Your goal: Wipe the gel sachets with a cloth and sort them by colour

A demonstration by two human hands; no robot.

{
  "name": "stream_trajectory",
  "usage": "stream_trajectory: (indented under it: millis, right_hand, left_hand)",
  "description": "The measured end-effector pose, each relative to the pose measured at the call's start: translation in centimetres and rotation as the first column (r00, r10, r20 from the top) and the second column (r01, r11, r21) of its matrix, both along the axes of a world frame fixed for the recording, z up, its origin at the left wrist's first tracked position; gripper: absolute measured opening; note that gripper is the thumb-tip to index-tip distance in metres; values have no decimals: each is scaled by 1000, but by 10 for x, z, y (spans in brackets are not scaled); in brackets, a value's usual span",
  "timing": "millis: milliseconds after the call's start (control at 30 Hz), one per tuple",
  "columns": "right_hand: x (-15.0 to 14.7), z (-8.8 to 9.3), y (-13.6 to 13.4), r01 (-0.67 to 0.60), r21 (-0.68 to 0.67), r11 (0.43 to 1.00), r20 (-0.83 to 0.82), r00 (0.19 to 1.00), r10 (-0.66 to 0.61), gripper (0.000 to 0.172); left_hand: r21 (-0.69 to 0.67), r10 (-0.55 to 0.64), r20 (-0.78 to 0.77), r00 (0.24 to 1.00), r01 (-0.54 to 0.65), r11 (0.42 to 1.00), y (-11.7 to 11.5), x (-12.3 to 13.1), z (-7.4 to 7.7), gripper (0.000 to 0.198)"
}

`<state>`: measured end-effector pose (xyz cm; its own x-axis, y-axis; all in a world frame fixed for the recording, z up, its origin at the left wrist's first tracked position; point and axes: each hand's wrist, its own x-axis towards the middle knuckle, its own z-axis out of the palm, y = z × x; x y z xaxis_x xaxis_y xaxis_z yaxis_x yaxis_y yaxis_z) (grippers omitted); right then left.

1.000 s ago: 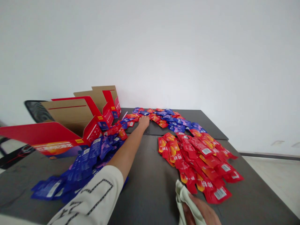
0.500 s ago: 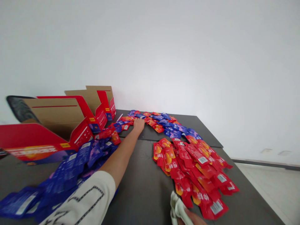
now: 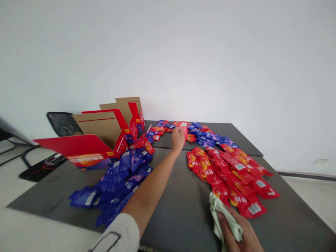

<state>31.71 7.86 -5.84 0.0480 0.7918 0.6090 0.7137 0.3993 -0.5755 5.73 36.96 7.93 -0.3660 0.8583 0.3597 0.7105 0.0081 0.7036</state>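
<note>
My left hand (image 3: 178, 139) reaches over the far part of the table, closed on a red pouch (image 3: 184, 130) that stands up from its fingers with a white label showing. Around it lie mixed blue pouches (image 3: 207, 140) and red ones. At the near right, my right hand (image 3: 236, 224) is wrapped round a crumpled pale green cloth (image 3: 223, 213). This cloth is beside a broad pile of red pouches (image 3: 231, 171). A heap of blue pouches (image 3: 118, 185) lies on the left, partly hidden by my left forearm.
Open red cardboard boxes (image 3: 89, 150) stand in a row along the left, flaps up. The dark table (image 3: 173, 196) ends at a pale wall behind. A black mesh chair (image 3: 61, 122) is beyond the left edge, with bare floor at the right.
My left hand has lifted a red pouch from the far pile. My right hand with the cloth has come further into view. The whole view has shifted.
</note>
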Motion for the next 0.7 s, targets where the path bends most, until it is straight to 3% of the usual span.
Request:
stream_trajectory:
  millis: [167, 300, 400, 467, 600, 700]
  right_hand:
    - [-8, 10, -3, 98, -96, 991, -60, 993, -104, 52]
    - [-13, 17, -4, 113, -162, 980, -92, 987, -129, 60]
    - [-14, 21, -5, 129, -221, 967, -120, 980, -158, 65]
    - [-16, 23, -6, 144, -258, 955, -122, 976, -180, 67]
    - [-19, 25, -7, 152, -269, 951, -140, 971, -195, 68]
    - [-21, 25, -7, 149, -269, 952, -156, 968, -196, 65]
  left_hand:
    - [-40, -228, 289, 930, 249, 968, -84, 21, -6, 39]
    - [-96, -381, 531, 757, 500, 861, -158, 16, -22, 37]
    - [-115, -406, 669, 623, 626, 771, -205, 4, -37, 35]
    - [-125, -395, 722, 567, 669, 732, -229, -6, -49, 43]
    - [-186, -365, 745, 559, 699, 691, -259, -27, -72, 74]
    - [-272, -401, 615, 679, 660, 700, -271, -35, -85, 89]
